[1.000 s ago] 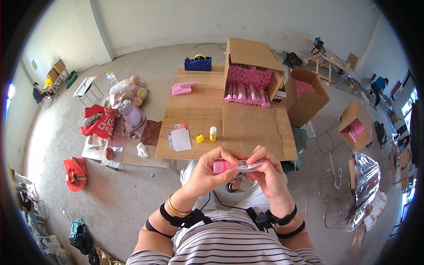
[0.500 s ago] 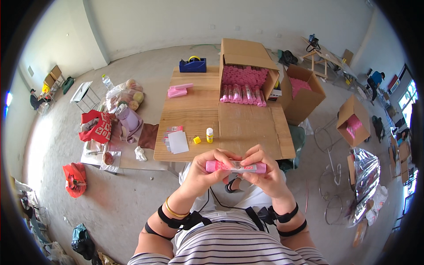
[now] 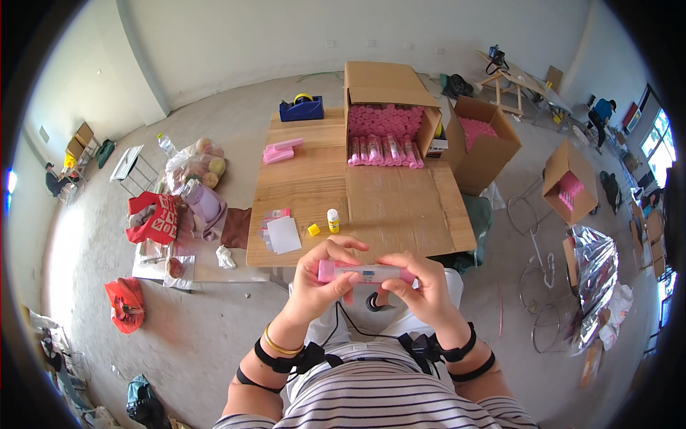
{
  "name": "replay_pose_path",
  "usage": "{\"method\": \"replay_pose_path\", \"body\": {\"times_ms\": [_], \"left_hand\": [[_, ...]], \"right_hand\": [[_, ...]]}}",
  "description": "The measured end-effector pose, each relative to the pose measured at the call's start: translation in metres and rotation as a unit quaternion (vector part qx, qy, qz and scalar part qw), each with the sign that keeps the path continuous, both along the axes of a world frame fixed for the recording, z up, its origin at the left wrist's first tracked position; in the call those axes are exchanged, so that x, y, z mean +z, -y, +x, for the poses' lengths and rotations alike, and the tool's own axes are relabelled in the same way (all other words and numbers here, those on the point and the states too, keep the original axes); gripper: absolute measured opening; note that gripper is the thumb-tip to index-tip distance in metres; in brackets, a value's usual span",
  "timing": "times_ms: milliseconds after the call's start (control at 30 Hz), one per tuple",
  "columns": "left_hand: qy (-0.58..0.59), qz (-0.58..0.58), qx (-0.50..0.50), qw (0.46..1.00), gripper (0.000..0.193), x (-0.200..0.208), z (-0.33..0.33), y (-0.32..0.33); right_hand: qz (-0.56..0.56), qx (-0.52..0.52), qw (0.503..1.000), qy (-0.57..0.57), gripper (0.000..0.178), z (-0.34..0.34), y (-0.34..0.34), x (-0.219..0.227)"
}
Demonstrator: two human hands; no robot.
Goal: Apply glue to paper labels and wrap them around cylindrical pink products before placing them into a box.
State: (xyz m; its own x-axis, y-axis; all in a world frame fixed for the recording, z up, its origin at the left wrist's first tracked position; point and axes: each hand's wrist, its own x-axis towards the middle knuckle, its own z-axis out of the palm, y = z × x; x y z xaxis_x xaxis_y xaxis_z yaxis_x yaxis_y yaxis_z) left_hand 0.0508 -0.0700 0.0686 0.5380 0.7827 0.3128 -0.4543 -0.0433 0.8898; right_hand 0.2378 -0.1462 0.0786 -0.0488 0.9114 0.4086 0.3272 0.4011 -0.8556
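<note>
A slim pink roll with a pale label around it lies level between my hands, just off the table's front edge. My left hand is closed around its left end, thumb along the near side. Thumb and fingers of my right hand pinch its right end. Beyond them stands an uncapped glue stick, its yellow cap lying beside it. Left of the cap, a white paper rests on several printed labels. A few more pink rolls lie farther back on the table.
A cardboard box on the wooden table is filled with pink rolls. Behind it sits a blue tape dispenser, to the left. Another open carton stands at right. Bags, including a red one, crowd the left side table.
The roll has turned in my hands, so the label's red print is out of sight and a small blue patch shows. My right fingers have shifted toward its right end.
</note>
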Motion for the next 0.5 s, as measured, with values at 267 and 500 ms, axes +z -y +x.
{"method": "replay_pose_path", "body": {"times_ms": [267, 500], "left_hand": [[0.010, -0.065, -0.006, 0.998, 0.014, -0.004, -0.002, -0.003], [-0.038, -0.028, -0.044, 0.998, 0.014, -0.006, -0.008, -0.014]], "right_hand": [[-0.004, 0.013, 1.000, 0.008, 0.034, 0.001, 0.000, 0.004], [0.039, 0.062, 0.995, 0.067, 0.039, 0.002, -0.014, 0.004]]}}
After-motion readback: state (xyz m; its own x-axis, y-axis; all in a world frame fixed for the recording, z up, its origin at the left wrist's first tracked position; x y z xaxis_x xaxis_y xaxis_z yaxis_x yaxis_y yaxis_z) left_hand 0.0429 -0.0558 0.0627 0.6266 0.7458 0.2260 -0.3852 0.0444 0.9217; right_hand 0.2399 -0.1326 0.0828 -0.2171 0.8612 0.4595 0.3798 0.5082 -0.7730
